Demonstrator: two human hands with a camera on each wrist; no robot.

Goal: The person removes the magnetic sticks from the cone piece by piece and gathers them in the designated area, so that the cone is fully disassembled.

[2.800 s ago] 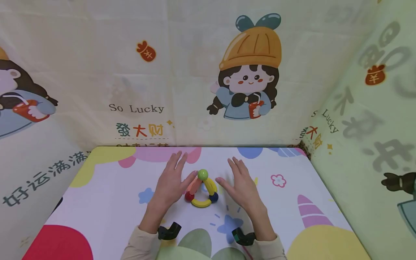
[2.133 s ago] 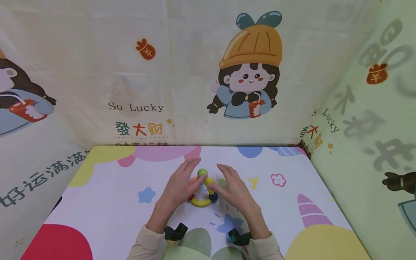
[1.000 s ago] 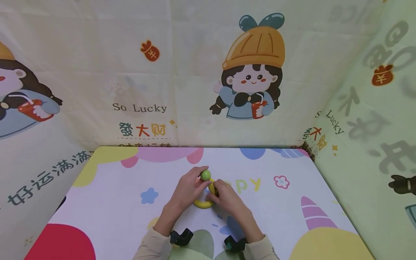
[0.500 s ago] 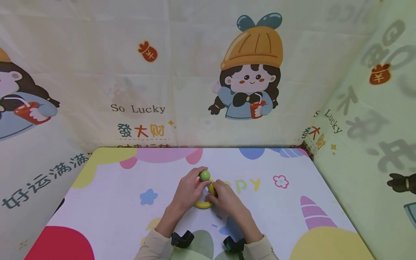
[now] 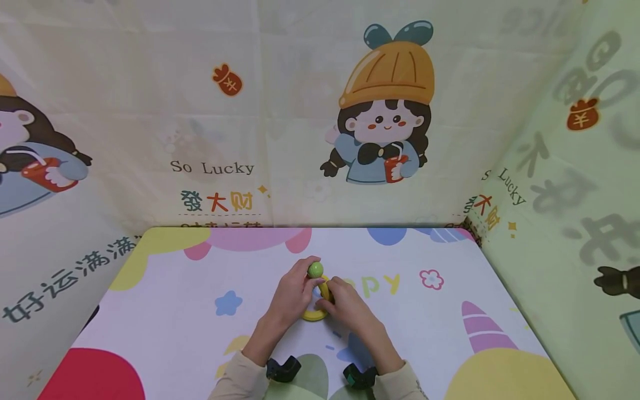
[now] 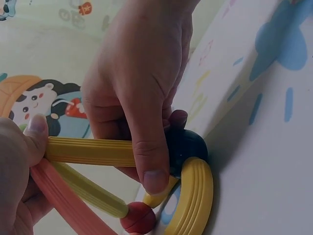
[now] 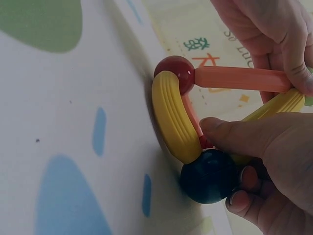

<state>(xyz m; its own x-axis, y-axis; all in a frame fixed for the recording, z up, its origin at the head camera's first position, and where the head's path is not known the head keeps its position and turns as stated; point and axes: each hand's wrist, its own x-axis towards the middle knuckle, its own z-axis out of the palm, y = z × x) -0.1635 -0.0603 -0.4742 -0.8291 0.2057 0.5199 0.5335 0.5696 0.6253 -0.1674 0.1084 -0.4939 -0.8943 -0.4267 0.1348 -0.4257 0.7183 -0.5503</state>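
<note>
A small pyramid of ridged toy rods and balls stands on the table between the hands. My left hand pinches the green ball at its top, with the thumb by the upper rod ends. My right hand grips the straight yellow rod just above the dark blue ball, thumb on one side, fingers on the other. A curved yellow rod runs along the base from the blue ball to a red ball. From there a salmon rod rises to the left hand. A second red ball sits behind.
The table has a white cover printed with coloured shapes, including a blue star and a red patch. A patterned cloth hangs behind and along both sides. Each wrist carries a black camera mount.
The hands were spread on either side of the pyramid, then came inward; the left took hold of the green ball, the right a yellow rod. Over the last second they have hardly moved.
</note>
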